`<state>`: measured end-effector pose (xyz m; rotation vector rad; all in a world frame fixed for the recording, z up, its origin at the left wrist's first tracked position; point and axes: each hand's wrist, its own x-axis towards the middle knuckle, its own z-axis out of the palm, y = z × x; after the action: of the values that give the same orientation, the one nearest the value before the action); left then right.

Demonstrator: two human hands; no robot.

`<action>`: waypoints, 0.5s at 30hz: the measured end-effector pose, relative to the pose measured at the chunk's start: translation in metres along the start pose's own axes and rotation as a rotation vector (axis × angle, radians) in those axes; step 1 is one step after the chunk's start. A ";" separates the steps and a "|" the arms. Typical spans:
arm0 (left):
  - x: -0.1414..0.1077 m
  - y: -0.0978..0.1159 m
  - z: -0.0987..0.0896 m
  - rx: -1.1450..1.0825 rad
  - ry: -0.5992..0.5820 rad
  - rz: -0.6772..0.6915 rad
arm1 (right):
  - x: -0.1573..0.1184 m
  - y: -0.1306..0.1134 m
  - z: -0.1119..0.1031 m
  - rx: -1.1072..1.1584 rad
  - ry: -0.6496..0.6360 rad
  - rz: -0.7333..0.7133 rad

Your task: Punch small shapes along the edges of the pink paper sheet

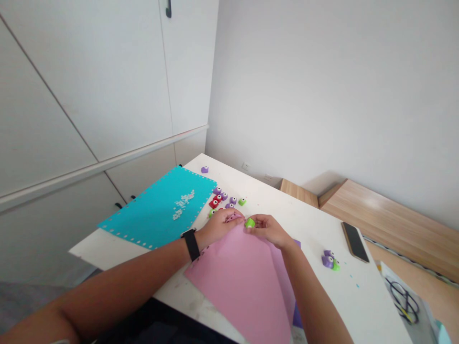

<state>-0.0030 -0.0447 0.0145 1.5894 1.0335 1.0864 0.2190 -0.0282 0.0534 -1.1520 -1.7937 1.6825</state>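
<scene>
A sheet of pink paper (pixel 240 282) lies in front of me, its far edge raised between my hands. My left hand (pixel 218 224), with a black watch on the wrist, pinches that far edge, where a row of punched holes shows. Between the fingers of my right hand (pixel 268 229) is a small green craft punch (pixel 250 223), right at the paper's far corner. Whether the paper sits inside the punch's slot I cannot tell. Purple paper (pixel 297 315) shows under the pink sheet.
Left on the white table (pixel 315 296) lies a blue sheet (pixel 154 210) with punched edges and white cut-outs (pixel 182 205). Several purple, red and green punches (pixel 224 196) stand beyond my hands. More punches (pixel 328 260) and a phone (pixel 355 242) are at right.
</scene>
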 end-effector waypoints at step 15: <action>-0.002 -0.007 0.001 -0.105 -0.037 -0.071 | 0.001 0.017 0.016 0.036 0.120 -0.048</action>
<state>-0.0032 -0.0456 0.0074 1.4729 0.9854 1.0422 0.2107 -0.0382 0.0339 -1.1598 -1.6979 1.5775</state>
